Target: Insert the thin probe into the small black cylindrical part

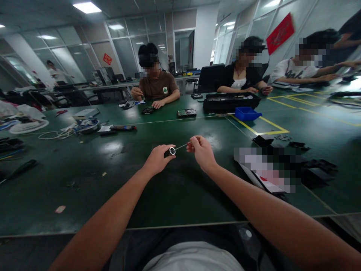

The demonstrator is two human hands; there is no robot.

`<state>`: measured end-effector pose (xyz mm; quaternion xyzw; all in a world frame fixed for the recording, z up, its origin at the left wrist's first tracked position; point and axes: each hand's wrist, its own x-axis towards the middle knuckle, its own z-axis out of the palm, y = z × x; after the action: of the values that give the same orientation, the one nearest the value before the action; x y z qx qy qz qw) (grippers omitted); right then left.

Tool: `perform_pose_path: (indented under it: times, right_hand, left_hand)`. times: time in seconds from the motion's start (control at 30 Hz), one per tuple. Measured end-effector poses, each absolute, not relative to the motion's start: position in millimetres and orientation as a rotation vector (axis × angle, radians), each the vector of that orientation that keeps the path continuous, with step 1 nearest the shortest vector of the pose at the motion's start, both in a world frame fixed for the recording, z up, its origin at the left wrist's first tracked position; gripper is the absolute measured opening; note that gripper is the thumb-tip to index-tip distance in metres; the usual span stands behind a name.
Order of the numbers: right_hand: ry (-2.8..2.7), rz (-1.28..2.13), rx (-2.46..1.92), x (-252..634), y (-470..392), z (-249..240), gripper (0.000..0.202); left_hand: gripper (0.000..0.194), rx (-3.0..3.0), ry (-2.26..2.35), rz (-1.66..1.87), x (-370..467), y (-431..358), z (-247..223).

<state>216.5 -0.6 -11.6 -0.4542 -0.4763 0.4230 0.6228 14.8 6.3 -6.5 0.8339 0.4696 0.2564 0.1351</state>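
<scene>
Clamping left fingers (pixel 168 146) on cylinder (pixel 172 151), right fingers (pixel 195 141) on thin rod (pixel 181 146), blue tray (pixel 246 114) beyond.

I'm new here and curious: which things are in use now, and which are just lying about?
In use:
black cylinder with bright ring, in left hand
thin pale rod or wire, in right hand

Seemingly lying about:
blue plastic tray
long dark tool, red at one end

Dim indoor light from ceiling panels (pixel 87 7) glares on the green tabletop (pixel 93 180); edges look stretched.
</scene>
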Motion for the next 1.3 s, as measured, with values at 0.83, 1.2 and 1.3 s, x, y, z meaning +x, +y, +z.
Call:
perform_pose_path:
  times: [0.83, 1.2, 1.3]
  right_hand:
    - [-1.502, 0.677, -1.214, 223, -15, 4, 0.022]
    - [-1.556, 0.568, -1.259, 221, -16, 2, 0.025]
    - [-1.582, 0.557, -1.282, 222, -17, 3, 0.029]
  left_hand:
    - [0.029, 2.324, 1.346, 0.767, 14, 4, -2]
    - [0.033, 2.386, 1.463, 0.722, 12, 5, -3]
    - [0.033, 2.378, 1.471, 0.723, 12, 5, -4]
